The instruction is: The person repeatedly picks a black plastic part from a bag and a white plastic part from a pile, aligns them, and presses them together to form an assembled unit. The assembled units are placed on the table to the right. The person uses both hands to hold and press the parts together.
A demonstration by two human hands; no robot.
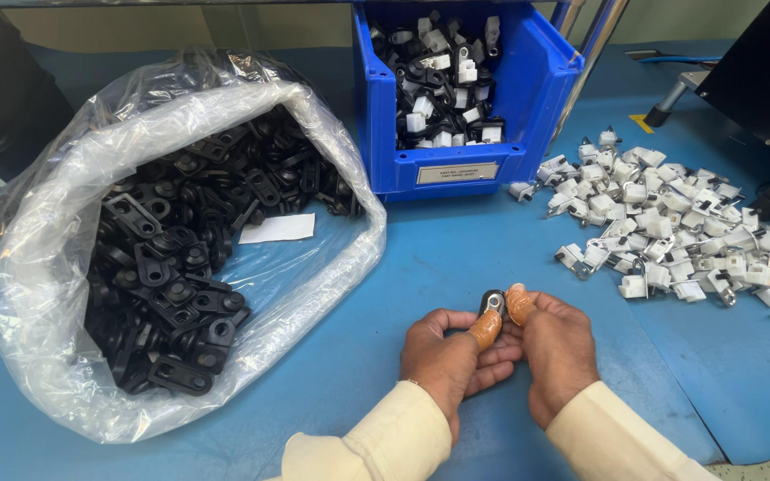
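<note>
Bag [46, 267]: clear plastic, wide open, stuffed with black brackets [180, 258], white paper slip [278, 229] inside
Bin [545, 89]: blue, behind the hands, mixed black and white parts
Left hand [447, 356]: curled, orange-capped thumb pressing a small black clip [492, 304]
Clip: pinched between both thumbs, above the blue mat [403, 267]
Right hand [559, 347]: closed on same clip, thumb capped too
Pile [670, 223]: loose white clips, far right
</note>
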